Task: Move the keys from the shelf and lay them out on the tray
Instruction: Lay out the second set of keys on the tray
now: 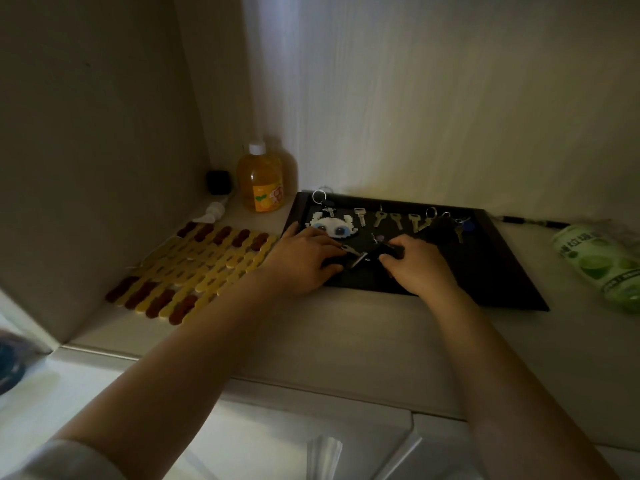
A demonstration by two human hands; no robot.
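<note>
The key bunch (363, 255) lies low on the black tray (512, 282), near its front edge, directly between the two hands: small metal blades and a dark fob, with the bright blade running on a diagonal from lower left to upper right. The left hand (304, 261) pinches its left end with fingers curled closed on it; the right hand (415, 263) pinches the dark fob end, also closed, so both are equally near and the bunch spans the gap. My guess is that spreading it flat along that diagonal is the move in hand. Behind, a row of single silver keys (388, 218) lies side by side, blades toward the person, beside a pixel-bead charm (329, 227) on a ring. A yellow-and-brown linked mat (207, 268) lies left of the tray on the pale shelf (346, 327).
</note>
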